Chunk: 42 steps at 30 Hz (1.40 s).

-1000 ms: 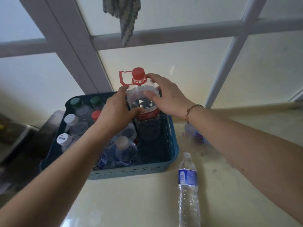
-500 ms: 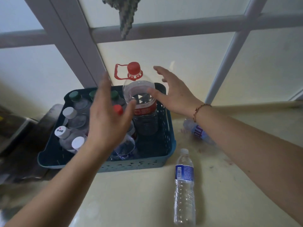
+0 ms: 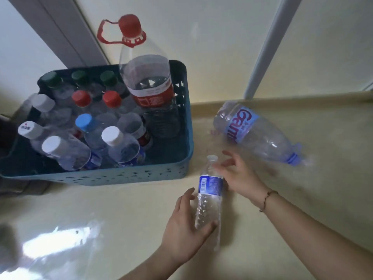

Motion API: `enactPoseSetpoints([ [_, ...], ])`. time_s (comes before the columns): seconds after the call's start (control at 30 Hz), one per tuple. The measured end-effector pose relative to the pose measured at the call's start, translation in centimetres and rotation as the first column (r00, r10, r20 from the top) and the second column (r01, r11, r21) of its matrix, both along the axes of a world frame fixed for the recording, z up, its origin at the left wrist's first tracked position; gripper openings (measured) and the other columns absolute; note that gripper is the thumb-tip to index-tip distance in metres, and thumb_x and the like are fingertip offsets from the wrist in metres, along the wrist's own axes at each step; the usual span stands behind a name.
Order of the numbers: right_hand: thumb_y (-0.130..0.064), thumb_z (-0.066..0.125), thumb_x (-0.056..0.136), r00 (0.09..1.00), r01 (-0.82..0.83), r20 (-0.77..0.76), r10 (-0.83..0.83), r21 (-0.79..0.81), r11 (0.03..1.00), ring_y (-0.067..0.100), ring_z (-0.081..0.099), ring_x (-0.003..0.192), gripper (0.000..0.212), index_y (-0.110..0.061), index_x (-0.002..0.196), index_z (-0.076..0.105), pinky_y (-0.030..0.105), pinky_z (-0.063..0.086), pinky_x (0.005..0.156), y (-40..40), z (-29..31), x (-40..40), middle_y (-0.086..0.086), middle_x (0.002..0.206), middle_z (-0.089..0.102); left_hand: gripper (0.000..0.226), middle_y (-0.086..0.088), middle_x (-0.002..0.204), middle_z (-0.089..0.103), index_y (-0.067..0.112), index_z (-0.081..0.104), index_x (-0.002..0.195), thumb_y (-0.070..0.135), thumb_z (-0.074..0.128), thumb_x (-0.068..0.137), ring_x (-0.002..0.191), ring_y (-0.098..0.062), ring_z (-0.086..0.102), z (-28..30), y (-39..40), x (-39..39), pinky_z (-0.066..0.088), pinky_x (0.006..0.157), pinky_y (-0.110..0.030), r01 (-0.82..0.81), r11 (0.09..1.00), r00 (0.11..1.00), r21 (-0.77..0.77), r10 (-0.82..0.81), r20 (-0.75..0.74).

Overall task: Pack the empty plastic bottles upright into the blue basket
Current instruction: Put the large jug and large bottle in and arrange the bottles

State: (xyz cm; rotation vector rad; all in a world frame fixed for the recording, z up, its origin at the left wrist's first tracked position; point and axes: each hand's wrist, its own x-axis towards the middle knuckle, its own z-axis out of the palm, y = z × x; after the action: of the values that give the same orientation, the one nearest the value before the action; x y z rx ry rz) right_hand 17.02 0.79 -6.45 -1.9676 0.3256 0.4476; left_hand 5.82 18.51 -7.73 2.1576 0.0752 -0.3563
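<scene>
Big bottle: the red-capped jug (image 3: 148, 85) is out of my hands and standing upright in the far right corner of the blue basket (image 3: 129, 175), its shoulder well above the rim.
What changed: a second ago both hands were wrapped round that jug; half a second ago they had opened off it; now they've dropped to the counter (image 3: 101, 209).
Next bottle: the slim blue-label bottle (image 3: 210, 195) lies on the counter just in front of the basket's near right corner, cap pointing toward the basket.
Left hand: my left hand (image 3: 185, 225) is curling round the ribbed lower half, thumb under, fingers closing on it.
Right hand: my right hand (image 3: 240, 176) sits beside the neck, fingers spread and relaxed, touching near the label but not gripping.
Still out: the purple-label bottle (image 3: 256, 134) lies on its side further right, untouched.
Meaning: one more packed, two to go, I'd say; free room looks to be the basket's near right corner.
</scene>
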Motion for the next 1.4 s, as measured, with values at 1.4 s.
enactPoseSetpoints([
  [1.4,-0.014,0.07,0.084,0.563,-0.481,0.49,0.666,-0.461,0.746,0.02,0.057,0.112,0.056,-0.022,0.132,0.042,0.034,0.052,0.095,15.3,16.6,7.8,0.001,0.135,0.045,0.101,0.008,0.118,0.067,0.028,0.021,0.149,0.043,0.079,0.068,0.111,-0.021,0.057,17.7,12.6,15.8,0.041,0.097,-0.043,-0.082,0.826,0.889,0.558,-0.192,0.416],
])
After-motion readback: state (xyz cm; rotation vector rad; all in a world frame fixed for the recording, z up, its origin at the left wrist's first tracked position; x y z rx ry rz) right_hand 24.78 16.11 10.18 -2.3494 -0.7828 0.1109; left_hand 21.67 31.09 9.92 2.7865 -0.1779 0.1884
